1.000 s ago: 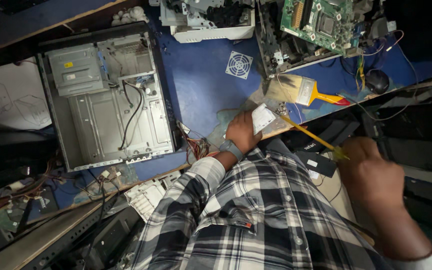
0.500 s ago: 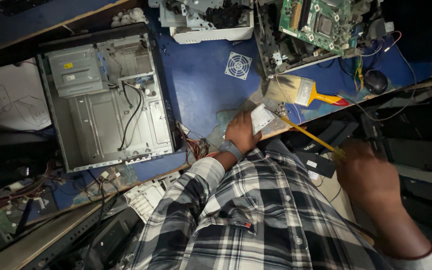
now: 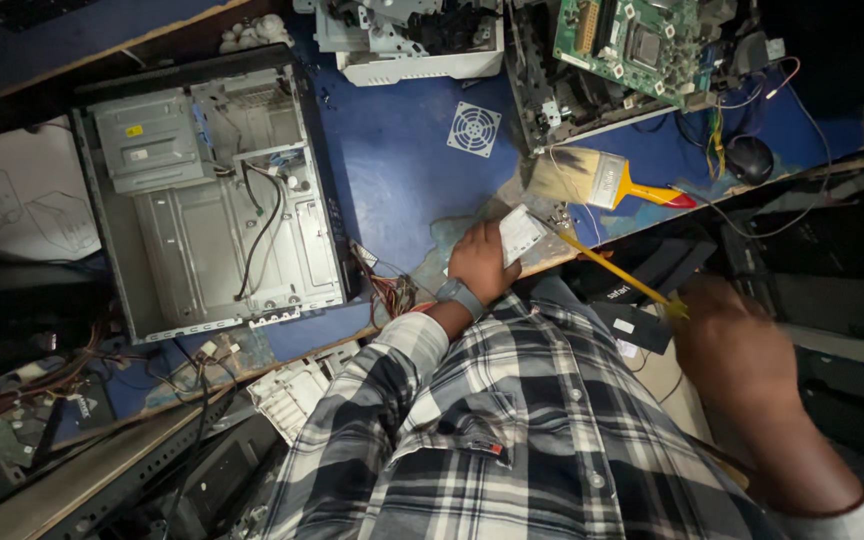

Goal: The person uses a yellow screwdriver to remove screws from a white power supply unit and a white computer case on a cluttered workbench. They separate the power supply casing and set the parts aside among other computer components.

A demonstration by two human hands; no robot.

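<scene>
Left hand [image 3: 479,262] fingers close on a small pale part [image 3: 520,235] at the desk [image 3: 402,180] edge, centre frame. Right hand [image 3: 737,350], blurred at right, grips a yellow screwdriver [image 3: 617,268] pointing at the part. A paintbrush [image 3: 602,180] lies above; an open computer case [image 3: 212,200] sits upper left.

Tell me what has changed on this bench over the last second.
Very little. The right hand, blurred, keeps the thin yellow tool and has shifted slightly while working it toward the small silver part. The left hand stays pressed on that part. Nothing was picked up or let go. The paintbrush, open computer case and green circuit board stayed put.
</scene>
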